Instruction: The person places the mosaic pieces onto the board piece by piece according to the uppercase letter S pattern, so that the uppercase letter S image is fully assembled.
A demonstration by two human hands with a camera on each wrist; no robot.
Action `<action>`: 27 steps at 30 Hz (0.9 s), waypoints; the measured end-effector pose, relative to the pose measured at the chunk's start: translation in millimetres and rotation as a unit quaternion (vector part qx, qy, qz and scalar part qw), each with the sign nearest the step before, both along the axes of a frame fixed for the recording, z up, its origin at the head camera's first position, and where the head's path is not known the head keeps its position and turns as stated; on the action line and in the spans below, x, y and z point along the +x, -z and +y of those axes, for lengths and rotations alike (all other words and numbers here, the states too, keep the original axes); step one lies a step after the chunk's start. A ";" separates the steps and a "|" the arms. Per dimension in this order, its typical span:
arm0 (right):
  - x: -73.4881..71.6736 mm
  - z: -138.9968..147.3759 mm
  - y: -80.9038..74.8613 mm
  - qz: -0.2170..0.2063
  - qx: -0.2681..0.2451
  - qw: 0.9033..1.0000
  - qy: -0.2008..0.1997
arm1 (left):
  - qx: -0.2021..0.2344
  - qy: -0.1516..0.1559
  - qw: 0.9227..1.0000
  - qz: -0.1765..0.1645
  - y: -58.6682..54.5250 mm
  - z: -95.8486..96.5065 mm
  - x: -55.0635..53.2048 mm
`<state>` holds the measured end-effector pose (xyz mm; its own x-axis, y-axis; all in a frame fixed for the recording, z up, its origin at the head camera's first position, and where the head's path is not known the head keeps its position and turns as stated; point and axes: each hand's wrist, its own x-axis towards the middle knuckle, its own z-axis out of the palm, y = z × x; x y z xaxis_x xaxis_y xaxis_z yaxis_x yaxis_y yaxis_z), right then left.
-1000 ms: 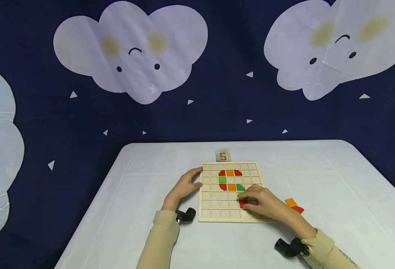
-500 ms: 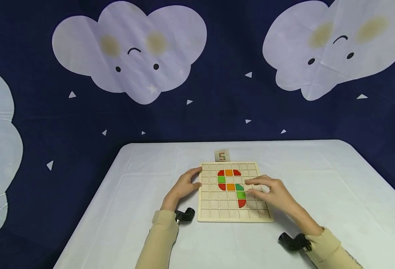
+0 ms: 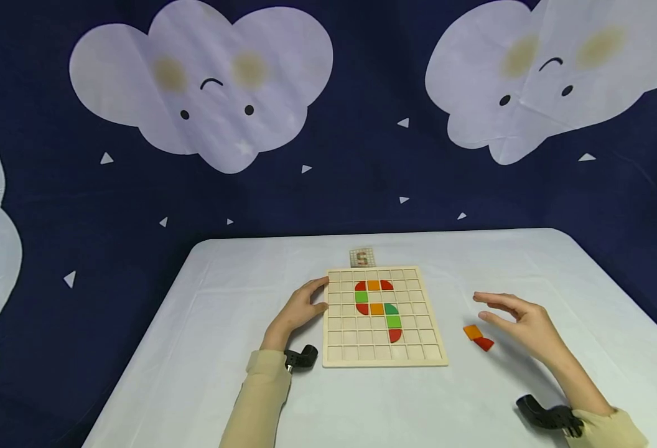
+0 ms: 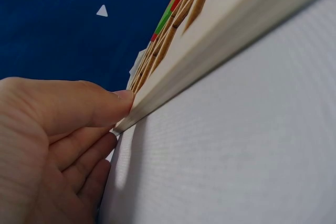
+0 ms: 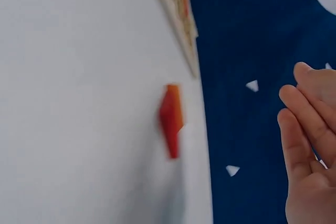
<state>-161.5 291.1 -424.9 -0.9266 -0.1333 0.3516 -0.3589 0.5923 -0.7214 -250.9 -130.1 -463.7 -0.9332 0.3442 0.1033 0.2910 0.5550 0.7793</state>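
A wooden grid board (image 3: 353, 356) lies on the white table. Coloured pieces in it form an S-like curve: red, orange and light green pieces, plus a dark green quarter-round (image 3: 391, 308). The lowest piece is a red quarter-round (image 3: 395, 335). My left hand (image 3: 297, 312) rests its thumb and fingertips against the board's left edge; the left wrist view has the thumb (image 4: 89, 106) touching the rim. To the right of the board, my right hand (image 3: 527, 325) hovers with nothing held. Close to it lie a loose orange square (image 3: 473, 332) and a red quarter-round piece (image 3: 484, 343).
A small card (image 3: 361, 257) with an S pattern on a grid lies just behind the board. Beyond the far edge of the table (image 3: 261, 274) hangs a dark blue cloth (image 3: 362, 205) with clouds. Each wrist carries a black camera (image 3: 547, 413).
My right hand has left the red piece in the board's lower part and moved right, near the loose pieces. My left hand stays at the board's edge. The head view has shifted slightly.
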 end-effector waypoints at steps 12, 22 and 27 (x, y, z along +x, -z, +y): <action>-1.3 7.0 34.1 0.010 0.105 0.994 -0.020 | 0.003 -0.003 1.000 0.008 2.2 -0.7 -0.8; -7.2 -1.2 43.1 0.068 0.148 0.987 -0.011 | 0.007 -0.003 1.000 0.000 1.8 0.3 0.2; -12.9 -5.7 45.4 0.076 0.150 0.986 -0.006 | 0.006 -0.005 1.000 -0.004 2.4 0.4 0.7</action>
<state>-174.4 285.4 -470.3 -0.8642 -0.2628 0.4291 -0.4572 0.7663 -0.4513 -250.2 -129.7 -466.2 -0.9370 0.3345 0.1009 0.2805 0.5479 0.7881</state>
